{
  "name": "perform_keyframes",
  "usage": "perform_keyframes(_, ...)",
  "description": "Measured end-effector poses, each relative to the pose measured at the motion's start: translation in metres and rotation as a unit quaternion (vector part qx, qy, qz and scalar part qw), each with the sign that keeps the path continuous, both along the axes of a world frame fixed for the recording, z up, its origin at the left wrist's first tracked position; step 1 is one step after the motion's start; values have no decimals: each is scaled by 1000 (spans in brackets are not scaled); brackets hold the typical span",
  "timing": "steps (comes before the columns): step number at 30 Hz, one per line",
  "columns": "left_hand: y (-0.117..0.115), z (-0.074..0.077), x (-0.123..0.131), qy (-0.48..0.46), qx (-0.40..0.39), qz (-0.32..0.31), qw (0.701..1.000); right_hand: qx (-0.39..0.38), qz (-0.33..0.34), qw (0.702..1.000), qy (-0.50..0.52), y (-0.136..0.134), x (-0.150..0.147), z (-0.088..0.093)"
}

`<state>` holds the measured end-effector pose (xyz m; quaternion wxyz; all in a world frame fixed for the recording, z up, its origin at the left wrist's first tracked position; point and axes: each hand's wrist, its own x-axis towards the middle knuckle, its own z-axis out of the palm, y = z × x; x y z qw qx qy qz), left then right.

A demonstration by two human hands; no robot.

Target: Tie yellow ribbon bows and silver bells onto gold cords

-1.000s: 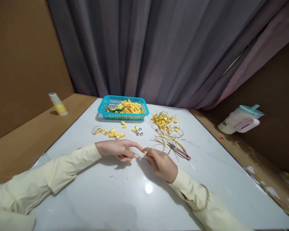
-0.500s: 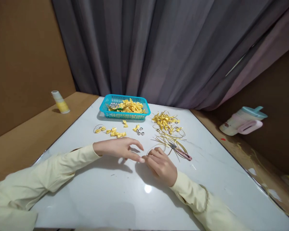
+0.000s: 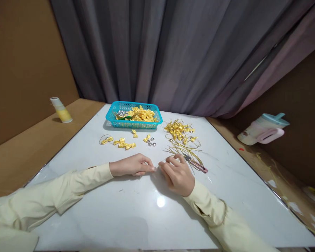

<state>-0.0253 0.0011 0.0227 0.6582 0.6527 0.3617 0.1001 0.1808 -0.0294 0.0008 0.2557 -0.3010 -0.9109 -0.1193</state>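
My left hand [image 3: 132,165] rests on the white table [image 3: 126,210], fingers pinched together at the tips. My right hand [image 3: 177,174] lies just beside it, fingers curled in a pinch; the fingertips of both nearly meet around something thin that I cannot make out. Just beyond the right hand lie thin gold cord strands [image 3: 180,151] and pink-handled scissors [image 3: 196,164]. Loose yellow ribbon bows [image 3: 124,143] and small silver bells [image 3: 152,142] sit farther out.
A teal basket [image 3: 112,122] with yellow bows stands at the table's far side. A pile of finished bows on cord loops [image 3: 180,130] lies right of it. A thread cone [image 3: 60,110] is on the left ledge, a pink jug [image 3: 262,130] on the right. Grey curtain behind.
My left hand's fingers, spread half a second ago, have closed into a pinch and drawn slightly toward me. My right hand shifted a little right and up toward the cords.
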Motion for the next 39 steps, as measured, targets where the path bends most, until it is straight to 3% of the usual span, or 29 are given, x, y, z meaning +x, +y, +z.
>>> perform_keyframes(6,1,4,1,-38,-69,45,996,2,-79,997,3,-2,1,8)
perform_keyframes(16,4,2,-3,-43,-69,37,996,10,-86,996,-7,3,1,-1)
perform_keyframes(25,2,10,-2,-42,-71,46,995,-123,-64,989,48,-2,-6,1)
perform_keyframes(32,3,21,-4,-13,-19,20,1000,-49,-61,997,29,4,-3,-8)
perform_keyframes(39,15,18,-12,27,-2,-11,1000,21,-49,997,47,5,-2,-5)
